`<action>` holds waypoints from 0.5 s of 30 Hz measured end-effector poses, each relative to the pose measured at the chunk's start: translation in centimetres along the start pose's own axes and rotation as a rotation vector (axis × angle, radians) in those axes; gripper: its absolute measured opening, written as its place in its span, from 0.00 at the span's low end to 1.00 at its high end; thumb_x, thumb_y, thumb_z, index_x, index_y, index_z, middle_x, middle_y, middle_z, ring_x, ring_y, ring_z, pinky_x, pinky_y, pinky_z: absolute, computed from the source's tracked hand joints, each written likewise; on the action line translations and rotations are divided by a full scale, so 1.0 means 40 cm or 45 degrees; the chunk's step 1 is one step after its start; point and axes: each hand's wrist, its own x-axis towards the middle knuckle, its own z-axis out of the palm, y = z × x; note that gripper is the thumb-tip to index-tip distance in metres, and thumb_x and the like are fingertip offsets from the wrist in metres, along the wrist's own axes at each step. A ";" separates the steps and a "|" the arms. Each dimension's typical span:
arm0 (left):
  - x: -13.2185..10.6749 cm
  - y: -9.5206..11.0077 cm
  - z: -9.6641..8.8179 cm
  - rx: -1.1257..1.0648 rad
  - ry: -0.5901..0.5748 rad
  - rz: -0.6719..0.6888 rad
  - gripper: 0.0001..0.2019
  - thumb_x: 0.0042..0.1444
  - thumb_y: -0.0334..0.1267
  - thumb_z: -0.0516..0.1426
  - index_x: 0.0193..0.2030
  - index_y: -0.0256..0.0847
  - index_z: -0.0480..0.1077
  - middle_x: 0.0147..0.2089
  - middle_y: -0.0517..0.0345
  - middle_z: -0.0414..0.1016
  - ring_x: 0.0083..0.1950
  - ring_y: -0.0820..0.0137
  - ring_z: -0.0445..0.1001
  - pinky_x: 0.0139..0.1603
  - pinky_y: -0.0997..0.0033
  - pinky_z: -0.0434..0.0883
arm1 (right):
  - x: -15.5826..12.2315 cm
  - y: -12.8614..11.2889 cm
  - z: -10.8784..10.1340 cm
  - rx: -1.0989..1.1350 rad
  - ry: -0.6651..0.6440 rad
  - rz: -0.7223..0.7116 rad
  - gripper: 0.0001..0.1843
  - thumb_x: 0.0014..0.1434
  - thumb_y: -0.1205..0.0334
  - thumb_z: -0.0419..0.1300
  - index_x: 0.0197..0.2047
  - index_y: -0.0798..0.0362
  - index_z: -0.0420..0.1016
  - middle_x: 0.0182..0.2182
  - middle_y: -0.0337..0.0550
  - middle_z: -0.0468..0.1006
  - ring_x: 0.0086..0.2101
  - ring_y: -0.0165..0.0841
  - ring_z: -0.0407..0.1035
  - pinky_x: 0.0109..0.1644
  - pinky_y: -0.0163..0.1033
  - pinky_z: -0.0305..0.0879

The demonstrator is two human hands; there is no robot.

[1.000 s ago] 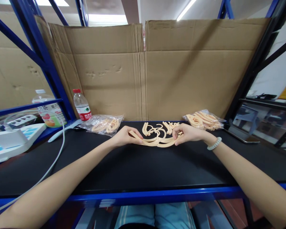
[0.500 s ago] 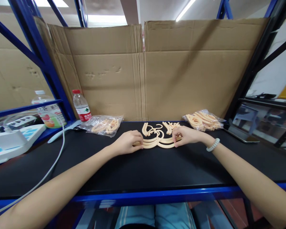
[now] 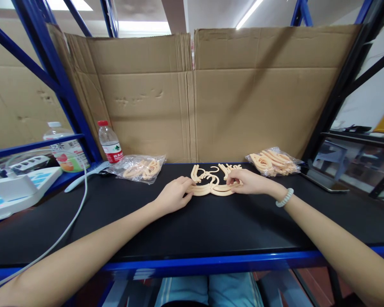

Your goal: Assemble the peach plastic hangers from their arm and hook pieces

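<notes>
A small stack of peach plastic hangers (image 3: pixel 211 187) lies flat on the black shelf top (image 3: pixel 192 221), hooks pointing away from me. My left hand (image 3: pixel 173 195) rests at the stack's left end, fingertips curled onto it. At the right end my right hand (image 3: pixel 248 181) pinches the hangers; a white coil band sits on that wrist. More loose hanger pieces (image 3: pixel 225 169) lie just behind the stack.
Two clear bags of peach hangers sit at the back, one left (image 3: pixel 140 168) and one right (image 3: pixel 272 161). A water bottle (image 3: pixel 109 141), a power strip with cable (image 3: pixel 17 187), a tablet (image 3: pixel 323 179) and a cardboard wall (image 3: pixel 192 94) surround the work area.
The hanger stack, lifted and bowed between both hands a second ago, now lies flat on the shelf top. Both hands have lowered with it and shifted slightly inward.
</notes>
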 end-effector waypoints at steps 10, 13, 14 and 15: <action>0.001 -0.018 0.045 -0.212 -0.133 0.034 0.17 0.64 0.34 0.45 0.58 0.39 0.63 0.58 0.49 0.69 0.58 0.62 0.66 0.61 0.58 0.61 | 0.015 -0.023 0.041 -0.054 0.047 -0.136 0.17 0.60 0.52 0.59 0.46 0.56 0.76 0.38 0.48 0.75 0.39 0.39 0.68 0.45 0.42 0.62; 0.002 -0.025 0.053 -0.228 -0.128 0.022 0.17 0.64 0.34 0.46 0.57 0.39 0.64 0.57 0.50 0.70 0.57 0.64 0.67 0.60 0.61 0.62 | 0.019 -0.024 0.055 -0.115 0.090 -0.138 0.20 0.62 0.50 0.57 0.47 0.56 0.75 0.38 0.50 0.73 0.40 0.40 0.67 0.45 0.43 0.62; 0.003 -0.026 0.055 -0.232 -0.122 0.025 0.16 0.64 0.34 0.46 0.57 0.39 0.64 0.57 0.50 0.70 0.57 0.64 0.67 0.60 0.61 0.63 | 0.021 -0.025 0.058 -0.128 0.093 -0.133 0.20 0.61 0.49 0.57 0.47 0.56 0.75 0.39 0.50 0.73 0.40 0.40 0.66 0.45 0.43 0.62; 0.003 -0.026 0.056 -0.237 -0.118 0.028 0.16 0.64 0.34 0.46 0.56 0.39 0.64 0.56 0.50 0.70 0.56 0.64 0.68 0.59 0.62 0.63 | 0.022 -0.027 0.062 -0.139 0.092 -0.130 0.21 0.61 0.48 0.57 0.47 0.56 0.75 0.39 0.50 0.73 0.40 0.40 0.66 0.45 0.43 0.62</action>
